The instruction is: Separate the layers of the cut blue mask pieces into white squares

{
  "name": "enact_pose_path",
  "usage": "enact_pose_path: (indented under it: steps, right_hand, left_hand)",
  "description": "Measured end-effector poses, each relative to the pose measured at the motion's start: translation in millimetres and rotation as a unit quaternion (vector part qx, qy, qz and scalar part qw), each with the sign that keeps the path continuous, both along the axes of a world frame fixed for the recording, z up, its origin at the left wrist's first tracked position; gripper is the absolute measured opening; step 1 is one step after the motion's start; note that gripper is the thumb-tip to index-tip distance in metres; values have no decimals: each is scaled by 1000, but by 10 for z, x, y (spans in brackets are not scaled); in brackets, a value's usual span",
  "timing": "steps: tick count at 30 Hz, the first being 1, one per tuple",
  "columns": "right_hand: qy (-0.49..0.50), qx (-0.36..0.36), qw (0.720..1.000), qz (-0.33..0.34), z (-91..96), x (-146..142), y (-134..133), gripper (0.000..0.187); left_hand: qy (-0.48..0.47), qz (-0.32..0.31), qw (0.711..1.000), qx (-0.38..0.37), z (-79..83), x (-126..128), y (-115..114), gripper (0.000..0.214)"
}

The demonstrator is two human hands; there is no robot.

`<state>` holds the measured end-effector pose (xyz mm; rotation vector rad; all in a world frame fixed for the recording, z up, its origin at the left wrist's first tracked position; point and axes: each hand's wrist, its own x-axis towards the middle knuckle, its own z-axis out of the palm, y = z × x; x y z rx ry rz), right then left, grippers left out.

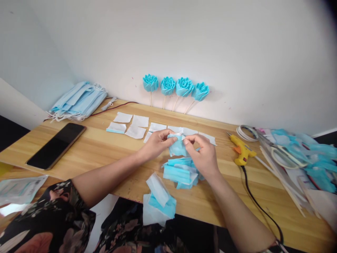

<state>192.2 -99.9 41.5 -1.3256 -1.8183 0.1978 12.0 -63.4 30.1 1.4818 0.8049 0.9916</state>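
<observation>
Between my hands, above the middle of the table, is a small blue and white piece of mask fabric [178, 145]. My left hand [160, 142] pinches its upper left edge between thumb and fingers. At the upper right corner, my right hand [202, 153] pinches the same piece. Just below lies a pile of cut blue mask pieces [177, 174], partly hidden by my right hand. Several white squares [140, 121] are laid out in rows behind my hands. More white and blue pieces [160, 202] rest at the table's front edge, near my lap.
Several blue fabric roses [167, 86] on sticks lean against the wall. A stack of face masks [79, 100] and a phone [56, 146] lie left. On the right are a yellow glue gun [242, 149] with a black cord, a tape roll [247, 133], scissors [286, 156] and blue scraps [321, 158].
</observation>
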Motion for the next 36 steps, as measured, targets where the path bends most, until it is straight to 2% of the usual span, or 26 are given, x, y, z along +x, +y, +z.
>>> enact_pose_path:
  steps: [4, 9, 14, 21, 28, 30, 32, 34, 36]
  right_hand:
    - [39, -43, 998, 10, 6, -13, -10, 15]
    - [36, -33, 999, 11, -8, -40, -23, 15]
    - [11, -15, 1000, 12, -7, -53, -29, 17]
    - [-48, 57, 997, 32, -3, -40, -11, 16]
    - [-90, 95, 991, 27, 1, -50, 6, 15]
    - [-65, 71, 995, 36, 5, -33, 12, 16]
    - [-6, 1, 998, 67, 9, 3, 17, 15]
    - [78, -93, 987, 106, 13, 45, 17, 19]
    - [150, -154, 969, 121, 18, 78, 14, 26]
  left_hand:
    - [39, 4, 998, 49, 30, 1, -32, 34]
    - [135, 51, 983, 111, -38, 27, -57, 28]
    - [132, 57, 982, 125, -68, 23, -54, 28]
    - [65, -7, 996, 59, 24, -4, -63, 24]
    - [5, -38, 998, -43, 14, -33, -17, 29]
    - [-5, -39, 997, -65, 17, -32, -16, 28]
    - [-15, -40, 996, -84, 23, -29, -18, 26]
    - [-22, -39, 994, -95, 28, -25, -20, 25]
    - [-25, -33, 994, -97, 31, -22, -22, 24]
